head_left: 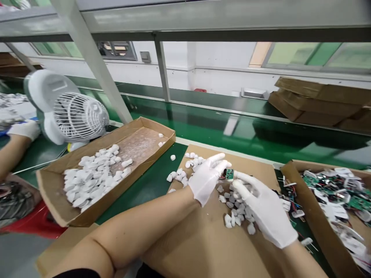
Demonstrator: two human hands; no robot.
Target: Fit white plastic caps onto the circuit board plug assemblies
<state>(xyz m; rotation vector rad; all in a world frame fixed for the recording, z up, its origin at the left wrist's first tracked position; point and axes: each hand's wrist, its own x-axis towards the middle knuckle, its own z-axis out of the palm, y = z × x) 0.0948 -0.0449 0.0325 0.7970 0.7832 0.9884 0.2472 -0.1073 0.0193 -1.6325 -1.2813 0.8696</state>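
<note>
Bare forearms fill the foreground, reaching over a cardboard sheet, and my guess is this job's nowhere near finished. One small green circuit board is up between the fingertips of both white-gloved hands. Loads of boards and white parts sit in the right-hand box, with more bits loose beside it. Small white pieces lie under the right hand, others next to the left, and a big heap sits in the left-hand tray. Can't tell which of that counts as done.

Grip-wise: the left hand has its fingers stretched out at the board's left side, thumb hidden. Right fingertips are at the opposite edge, slightly curled. Which hand is actually pinching it? Honestly can't tell from this angle.
</note>
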